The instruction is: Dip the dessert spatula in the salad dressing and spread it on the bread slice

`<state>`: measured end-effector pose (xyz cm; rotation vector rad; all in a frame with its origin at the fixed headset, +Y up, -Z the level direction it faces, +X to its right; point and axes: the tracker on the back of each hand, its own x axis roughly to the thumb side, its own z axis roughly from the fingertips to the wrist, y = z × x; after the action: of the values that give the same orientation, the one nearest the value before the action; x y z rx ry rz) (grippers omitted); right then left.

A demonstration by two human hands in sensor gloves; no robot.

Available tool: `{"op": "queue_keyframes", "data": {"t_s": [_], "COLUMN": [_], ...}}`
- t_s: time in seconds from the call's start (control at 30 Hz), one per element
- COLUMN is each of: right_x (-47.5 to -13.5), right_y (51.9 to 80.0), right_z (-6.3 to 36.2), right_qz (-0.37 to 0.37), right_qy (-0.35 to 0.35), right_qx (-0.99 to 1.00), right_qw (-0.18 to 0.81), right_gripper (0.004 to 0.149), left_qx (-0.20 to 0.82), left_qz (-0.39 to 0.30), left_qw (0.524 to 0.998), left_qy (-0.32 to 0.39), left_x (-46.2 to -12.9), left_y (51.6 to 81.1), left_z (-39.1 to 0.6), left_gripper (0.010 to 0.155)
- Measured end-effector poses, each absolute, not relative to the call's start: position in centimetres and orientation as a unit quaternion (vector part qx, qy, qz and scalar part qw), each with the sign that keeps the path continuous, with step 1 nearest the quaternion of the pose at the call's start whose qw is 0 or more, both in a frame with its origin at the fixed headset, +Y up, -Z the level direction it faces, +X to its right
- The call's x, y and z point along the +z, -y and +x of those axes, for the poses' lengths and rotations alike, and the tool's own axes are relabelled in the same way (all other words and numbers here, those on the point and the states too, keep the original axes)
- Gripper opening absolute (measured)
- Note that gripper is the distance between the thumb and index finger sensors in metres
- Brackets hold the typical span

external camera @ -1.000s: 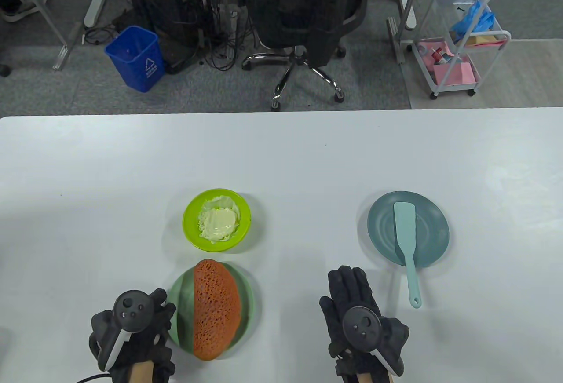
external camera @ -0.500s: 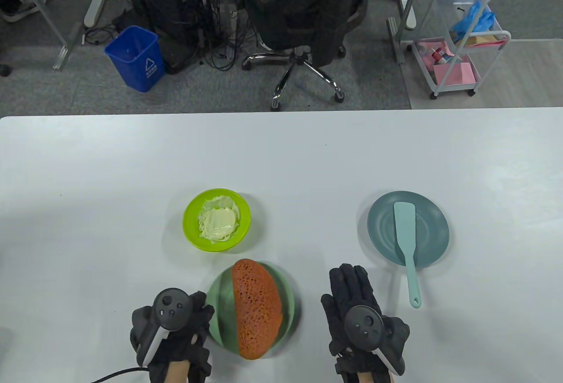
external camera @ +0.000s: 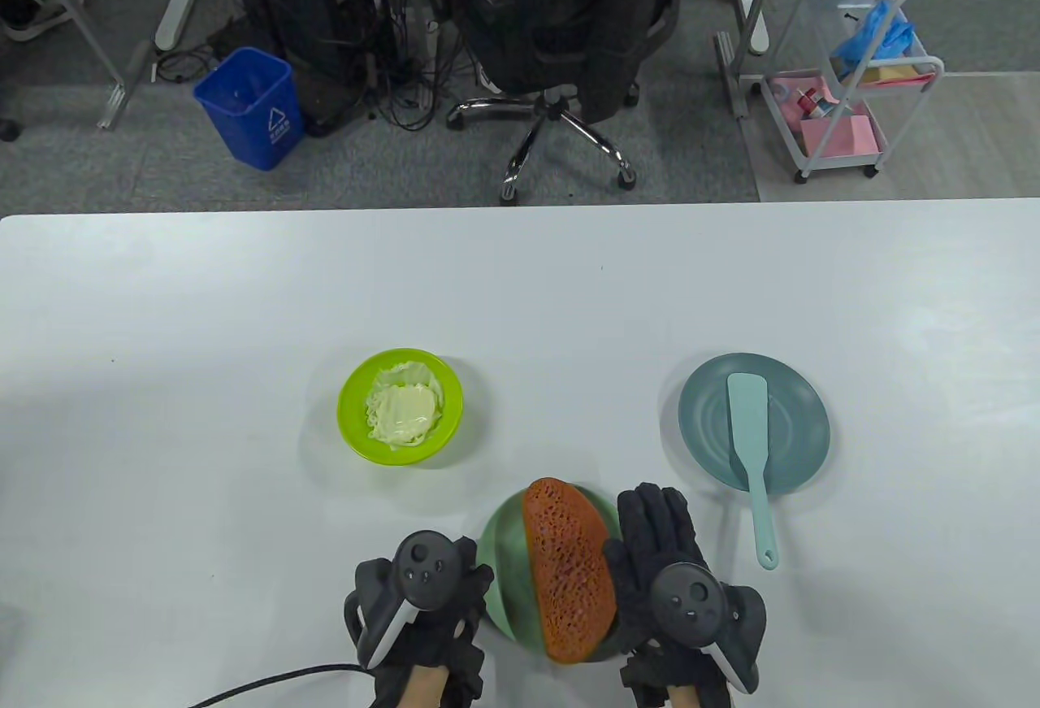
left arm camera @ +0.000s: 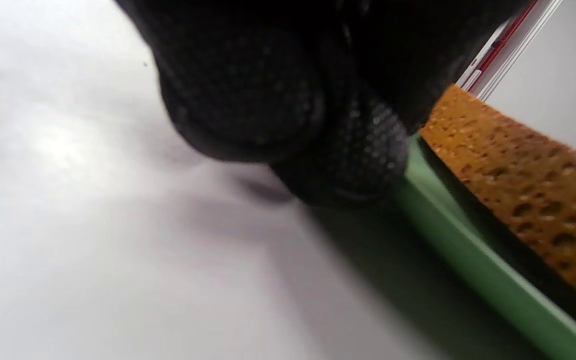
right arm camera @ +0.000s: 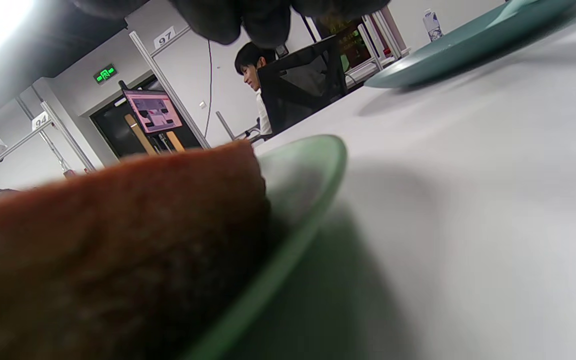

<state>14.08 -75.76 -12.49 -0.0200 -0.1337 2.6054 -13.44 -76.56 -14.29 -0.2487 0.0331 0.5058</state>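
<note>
The left hand (external camera: 418, 610) is curled at the left rim of the green plate (external camera: 502, 570), gripping it. The bread (external camera: 567, 570) lies on this plate. The right hand (external camera: 674, 578) is laid flat, fingers open, touching the plate's right rim. The spatula (external camera: 751, 448) is rested on the grey plate (external camera: 800, 423), right. The green plate has been slid rightward since earlier.

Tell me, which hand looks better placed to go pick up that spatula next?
The right hand, I'd judge. It lies flat beside the green plate, with the spatula just off to its right, handle pointing toward it. The left hand sits across the plate, touching its left rim.
</note>
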Motion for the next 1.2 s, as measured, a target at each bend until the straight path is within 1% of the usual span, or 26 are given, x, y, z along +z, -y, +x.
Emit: {"op": "queue_keyframes", "data": {"t_s": [0.17,0.27,0.37,0.47,0.57,0.67,0.8,0.9,1.2], "right_x": [-12.5,-12.5,-12.5,-12.4,-12.4,-12.4,-12.3,-12.3,-12.2], "right_y": [75.8,75.8,75.8,75.8,75.8,75.7,75.8,75.7,75.8], "right_z": [14.0,14.0,14.0,13.8,13.8,13.7,13.6,13.5,13.3], "right_qz": [-0.006,-0.006,-0.005,-0.003,-0.002,-0.001,0.001,0.001,-0.001], "right_qy": [0.047,0.047,0.046,0.048,0.05,0.051,0.052,0.053,0.05], "right_qx": [0.964,0.964,0.965,0.966,0.966,0.966,0.967,0.968,0.97], "right_qw": [0.261,0.261,0.259,0.255,0.254,0.252,0.249,0.247,0.238], "right_gripper": [0.062,0.062,0.062,0.062,0.063,0.063,0.063,0.062,0.062], "left_qx": [0.249,0.206,0.148,0.143,0.126,0.102,0.111,0.118,0.127], "left_qz": [-0.118,-0.093,-0.074,-0.026,0.025,0.059,0.071,0.06,0.043], "left_qw": [0.961,0.974,0.986,0.989,0.991,0.99,0.987,0.986,0.985], "left_qy": [-0.012,-0.003,0.005,0.014,0.049,0.074,0.09,0.105,0.105], "left_x": [-14.1,-13.8,-13.3,-12.8,-12.2,-11.7,-11.3,-11.3,-11.3], "left_y": [76.6,76.1,75.5,75.0,74.6,74.3,74.5,74.8,74.9], "left_z": [-13.6,-13.5,-13.4,-13.5,-13.5,-13.5,-13.6,-13.4,-13.5], "left_gripper": [0.05,0.05,0.055,0.062,0.068,0.071,0.074,0.075,0.071]}}
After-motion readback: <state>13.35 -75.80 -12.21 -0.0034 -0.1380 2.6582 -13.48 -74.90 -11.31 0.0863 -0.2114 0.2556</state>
